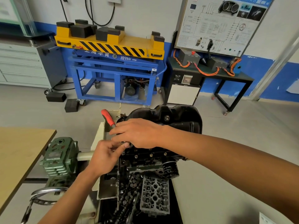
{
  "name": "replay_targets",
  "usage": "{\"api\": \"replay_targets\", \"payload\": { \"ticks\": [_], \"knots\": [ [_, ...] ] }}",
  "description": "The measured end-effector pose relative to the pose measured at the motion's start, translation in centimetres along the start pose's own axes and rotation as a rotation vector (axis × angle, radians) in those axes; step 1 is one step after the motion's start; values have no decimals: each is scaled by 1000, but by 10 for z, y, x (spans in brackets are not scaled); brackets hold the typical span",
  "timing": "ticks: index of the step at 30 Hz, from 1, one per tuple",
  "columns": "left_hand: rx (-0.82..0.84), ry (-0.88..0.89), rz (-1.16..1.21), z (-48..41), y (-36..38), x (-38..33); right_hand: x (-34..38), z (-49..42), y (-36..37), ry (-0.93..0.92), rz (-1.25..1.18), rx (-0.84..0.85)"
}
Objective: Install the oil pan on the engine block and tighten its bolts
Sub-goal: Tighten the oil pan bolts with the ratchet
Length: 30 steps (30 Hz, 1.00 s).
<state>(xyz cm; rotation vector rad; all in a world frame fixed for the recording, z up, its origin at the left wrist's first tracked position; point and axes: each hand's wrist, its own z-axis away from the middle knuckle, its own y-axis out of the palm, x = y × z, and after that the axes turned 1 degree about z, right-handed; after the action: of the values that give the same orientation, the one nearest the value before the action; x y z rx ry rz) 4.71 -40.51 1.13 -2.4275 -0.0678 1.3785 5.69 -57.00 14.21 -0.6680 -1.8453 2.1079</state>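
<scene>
Oil pan (174, 115): black, sat upside down on top of the engine block (145, 157), its sump bulging upward; its long axis ran roughly left to right across the view, and a drain plug faced the camera.
Engine block: held on a stand, its left end against a cream mounting plate (100, 135).
Flange bolts (151, 155): a short row showed along the near edge, under the pan.
Red-handled tool (108, 118): lay on a diagonal, the handle pointing up and left, away from the person; the metal shaft ran down and right into the right hand.
Right hand (139, 133): palm down over the pan's near-left corner, fingers curled round the tool's lower end.
Left hand (105, 154): just below the right hand, fingertips pinching a small dark part (125, 145); socket or bolt, I could not tell.
Oil filter (169, 169): black, on the block's near face.
Cylinder head (155, 196): lay in the tray below.
Green gearbox (59, 157): left of the stand.
</scene>
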Motion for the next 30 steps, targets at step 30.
{"api": "replay_targets", "payload": {
  "ticks": [30],
  "knots": [
    [-222, -23, -65, 2, 17, -4, 31, -3, 1, 821, -636, -61]
  ]
}}
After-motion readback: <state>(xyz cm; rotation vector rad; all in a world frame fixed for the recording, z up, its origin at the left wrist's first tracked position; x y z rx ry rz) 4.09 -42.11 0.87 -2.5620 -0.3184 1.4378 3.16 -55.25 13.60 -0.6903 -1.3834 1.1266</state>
